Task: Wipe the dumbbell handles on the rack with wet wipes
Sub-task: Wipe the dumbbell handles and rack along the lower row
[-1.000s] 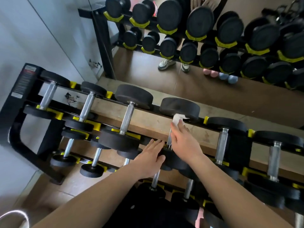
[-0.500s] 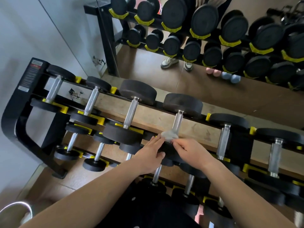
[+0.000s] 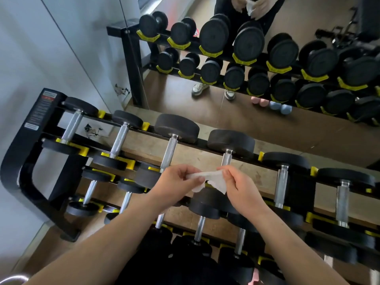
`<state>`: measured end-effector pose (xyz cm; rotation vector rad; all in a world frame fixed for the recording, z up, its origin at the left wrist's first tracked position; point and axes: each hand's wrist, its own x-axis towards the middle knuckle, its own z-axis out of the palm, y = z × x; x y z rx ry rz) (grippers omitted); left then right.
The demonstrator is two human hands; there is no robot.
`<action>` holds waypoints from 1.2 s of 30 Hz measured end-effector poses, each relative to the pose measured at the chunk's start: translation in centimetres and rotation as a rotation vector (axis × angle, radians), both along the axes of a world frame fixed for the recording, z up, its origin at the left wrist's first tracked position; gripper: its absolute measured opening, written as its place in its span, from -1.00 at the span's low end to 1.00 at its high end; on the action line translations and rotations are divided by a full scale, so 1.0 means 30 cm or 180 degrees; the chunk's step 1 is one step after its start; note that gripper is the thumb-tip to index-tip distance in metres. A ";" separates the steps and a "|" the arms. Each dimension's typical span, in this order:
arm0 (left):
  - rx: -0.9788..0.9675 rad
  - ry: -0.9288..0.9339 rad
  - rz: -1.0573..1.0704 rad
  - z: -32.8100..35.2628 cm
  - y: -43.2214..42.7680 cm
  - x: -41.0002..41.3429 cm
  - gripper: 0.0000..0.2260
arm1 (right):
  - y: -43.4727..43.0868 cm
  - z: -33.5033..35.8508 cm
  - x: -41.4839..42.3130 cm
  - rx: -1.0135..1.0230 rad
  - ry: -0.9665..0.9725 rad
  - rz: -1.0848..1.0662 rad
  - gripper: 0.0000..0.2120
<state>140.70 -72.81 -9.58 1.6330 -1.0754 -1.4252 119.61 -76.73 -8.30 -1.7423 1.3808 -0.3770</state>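
Observation:
A black dumbbell rack (image 3: 24, 153) with yellow cradles holds black dumbbells with steel handles in tiers. My left hand (image 3: 174, 184) and my right hand (image 3: 240, 188) both pinch a white wet wipe (image 3: 207, 178), stretched between them above the rack. The wipe hangs just in front of the fourth top-row dumbbell handle (image 3: 226, 158), not touching it. The third handle (image 3: 169, 153) stands left of my hands, and a fifth handle (image 3: 280, 186) stands to the right.
A wall mirror (image 3: 246, 112) behind the rack reflects the dumbbells, a person's shoes and hands. A white wall (image 3: 41, 48) stands to the left. Lower tiers of dumbbells (image 3: 199, 225) lie under my forearms. A metal rim (image 3: 10, 279) shows at the bottom left.
My right hand slid the wipe down the fourth handle and lifted it off. My left hand left the dumbbell head and took the wipe's other end; both now hold it spread.

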 end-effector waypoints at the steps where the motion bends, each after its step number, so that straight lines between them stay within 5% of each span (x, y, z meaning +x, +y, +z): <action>1: 0.0080 0.0122 0.0033 0.009 -0.007 0.035 -0.92 | -0.001 -0.016 0.020 0.0022 0.0053 -0.0041 -0.72; 6: 0.0238 0.0384 0.0448 0.051 -0.078 0.227 -0.81 | -0.037 -0.070 0.177 0.0154 0.0045 -0.0221 -0.75; 11: 0.0307 -0.0419 0.0502 0.026 -0.196 0.434 -0.77 | -0.162 -0.087 0.400 -0.0184 0.0221 -0.0221 -0.63; 16: 0.0270 -0.0517 0.0207 -0.084 -0.312 0.581 -0.94 | -0.371 -0.102 0.636 -0.1112 0.0974 0.0019 -0.58; 20: 0.0484 -0.1110 -0.0125 -0.134 -0.376 0.608 -0.77 | -0.489 -0.155 0.733 -0.1170 0.1534 0.0147 -0.55; 22: 0.0635 -0.0866 -0.0017 -0.147 -0.403 0.609 -0.69 | -0.487 -0.155 0.764 -0.1411 0.1650 0.0156 -0.56; 26: 0.0582 -0.0052 0.0392 -0.122 -0.419 0.618 -0.67 | -0.335 -0.131 0.800 -0.1816 0.0861 0.0403 -0.72; 31: 0.0301 -0.0140 0.0164 -0.057 -0.380 0.607 -0.81 | -0.243 -0.129 0.753 -0.0420 -0.0023 -0.0006 -0.61; 36: 0.0217 0.0322 0.0112 -0.003 -0.309 0.578 -0.88 | -0.245 -0.076 0.695 0.0176 -0.0480 -0.0230 -0.84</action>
